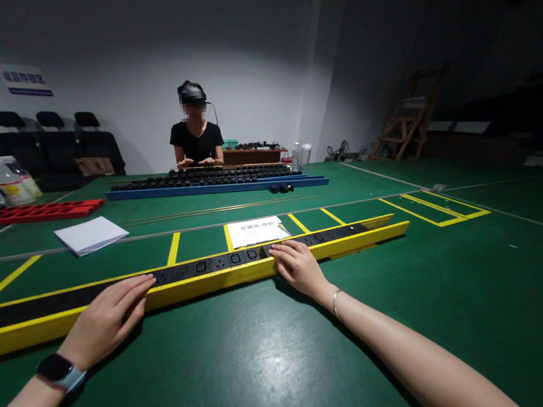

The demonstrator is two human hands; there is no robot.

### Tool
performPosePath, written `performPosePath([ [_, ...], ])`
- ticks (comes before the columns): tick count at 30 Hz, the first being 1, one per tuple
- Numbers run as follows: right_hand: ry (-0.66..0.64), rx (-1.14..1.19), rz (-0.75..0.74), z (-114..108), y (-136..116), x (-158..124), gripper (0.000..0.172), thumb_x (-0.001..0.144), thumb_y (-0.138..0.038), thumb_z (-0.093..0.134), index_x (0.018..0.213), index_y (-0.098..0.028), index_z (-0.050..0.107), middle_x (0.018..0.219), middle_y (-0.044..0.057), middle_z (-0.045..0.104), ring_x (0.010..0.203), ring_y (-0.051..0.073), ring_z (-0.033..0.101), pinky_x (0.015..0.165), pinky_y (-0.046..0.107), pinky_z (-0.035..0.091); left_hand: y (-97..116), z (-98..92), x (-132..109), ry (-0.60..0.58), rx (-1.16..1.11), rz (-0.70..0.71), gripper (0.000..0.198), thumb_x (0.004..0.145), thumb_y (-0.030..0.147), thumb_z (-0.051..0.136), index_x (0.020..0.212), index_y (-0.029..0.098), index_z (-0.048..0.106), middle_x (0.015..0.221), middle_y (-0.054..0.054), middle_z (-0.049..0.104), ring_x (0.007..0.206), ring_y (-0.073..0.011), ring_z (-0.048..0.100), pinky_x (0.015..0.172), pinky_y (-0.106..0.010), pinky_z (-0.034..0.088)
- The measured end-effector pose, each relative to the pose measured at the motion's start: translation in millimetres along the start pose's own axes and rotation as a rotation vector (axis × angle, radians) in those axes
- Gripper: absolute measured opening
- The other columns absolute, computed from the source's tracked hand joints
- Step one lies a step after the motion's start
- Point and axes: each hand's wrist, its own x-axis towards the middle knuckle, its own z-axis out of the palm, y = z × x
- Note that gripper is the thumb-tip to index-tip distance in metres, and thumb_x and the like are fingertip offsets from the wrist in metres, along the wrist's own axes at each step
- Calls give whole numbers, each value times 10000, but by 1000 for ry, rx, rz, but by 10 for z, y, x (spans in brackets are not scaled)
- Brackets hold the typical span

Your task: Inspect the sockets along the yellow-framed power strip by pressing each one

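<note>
A long yellow rail [222, 280] runs across the table before me, its channel lined with black power socket modules [202, 267]. My left hand [103, 321] lies over its near wall, fingers stretched out and fingertips on the black strip. Further right, my right hand [302, 270] bends over the same wall. Its fingers are closed on a black socket module [267, 250] that sits slightly proud of the others, with the thumb low against the wall. The fingers partly hide this module. At the right end, the channel shows more sockets [319, 238].
A white label sheet [255, 231] lies just behind the rail, and folded white paper [90, 236] lies farther left. Blue rails [219, 189] holding black parts, red rails [25, 214] and bottles [13, 179] stand beyond. A person [195, 136] is across the table.
</note>
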Motion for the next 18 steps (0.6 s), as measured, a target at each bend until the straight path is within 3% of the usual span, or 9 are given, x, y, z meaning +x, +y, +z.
performPosePath([
  [6, 4, 21, -52, -5, -11, -5, 422, 905, -184, 516, 1326, -212, 524, 1279, 93, 604, 1184, 247, 522, 1008, 461, 435, 0, 6, 6, 2, 7, 7, 478, 875, 330, 523, 1339, 214, 500, 1312, -92, 581, 1173, -224, 558, 1051, -421, 430],
  [10, -70, 69, -159, -28, -65, 6, 522, 907, -167, 480, 1422, -208, 406, 1388, 101, 519, 1293, 219, 463, 1080, 454, 390, 4, -6, 7, 2, -6, -4, 477, 876, 338, 517, 1337, 216, 507, 1303, -90, 589, 1165, -229, 567, 1048, -427, 436],
  [14, -148, 68, -186, -47, -116, 23, 523, 906, -155, 478, 1419, -225, 409, 1380, 75, 537, 1316, 191, 450, 1114, 444, 354, 11, -15, 11, 3, -11, -8, 470, 878, 345, 512, 1330, 217, 516, 1299, -87, 594, 1157, -227, 574, 1042, -430, 443],
  [18, -136, 58, -162, -52, -139, 41, 517, 896, -144, 487, 1403, -227, 433, 1334, 81, 575, 1285, 197, 483, 1086, 441, 391, 8, -8, 12, 2, -6, -10, 475, 879, 347, 510, 1337, 222, 510, 1300, -85, 594, 1155, -226, 576, 1042, -428, 444],
])
